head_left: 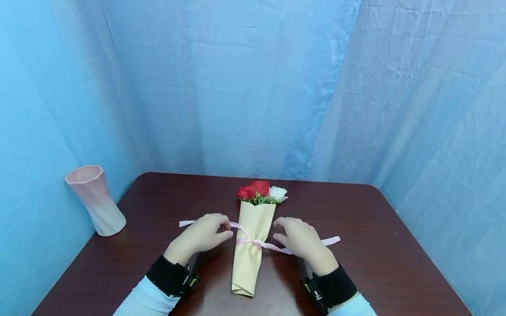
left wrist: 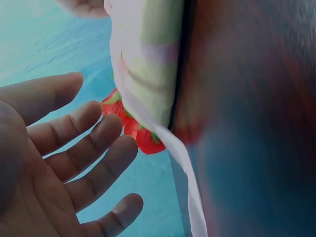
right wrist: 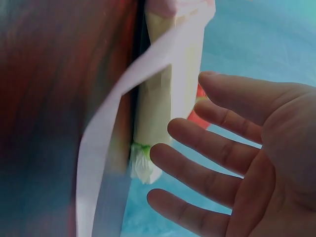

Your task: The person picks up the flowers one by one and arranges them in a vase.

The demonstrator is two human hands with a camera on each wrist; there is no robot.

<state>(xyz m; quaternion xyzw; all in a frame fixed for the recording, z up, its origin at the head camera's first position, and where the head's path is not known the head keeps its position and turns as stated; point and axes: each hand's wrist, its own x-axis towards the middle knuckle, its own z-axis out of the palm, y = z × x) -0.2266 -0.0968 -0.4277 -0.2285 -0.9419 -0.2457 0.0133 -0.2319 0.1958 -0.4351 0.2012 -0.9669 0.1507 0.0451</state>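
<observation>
A bouquet of two red roses (head_left: pixel 259 188) and a white rose (head_left: pixel 277 193), wrapped in cream paper (head_left: pixel 247 267), lies on the table between the hands. A pink ribbon (head_left: pixel 272 247) is tied round its middle, its two tails running out left and right. My left hand (head_left: pixel 205 232) hovers beside the wrap's left side, above one ribbon tail, fingers loosely bent with nothing in them. On the other side my right hand (head_left: pixel 298 237) hangs over the other tail, also holding nothing. Both wrist views show spread, relaxed fingers apart from the ribbon (left wrist: pixel 183 160) and the paper (right wrist: pixel 155 106).
A pink-and-white vase (head_left: pixel 96 202) stands at the table's left edge, leaning in this view. The dark brown table (head_left: pixel 375 263) has rounded far corners. Light blue curtains (head_left: pixel 253 87) hang behind it and along both sides.
</observation>
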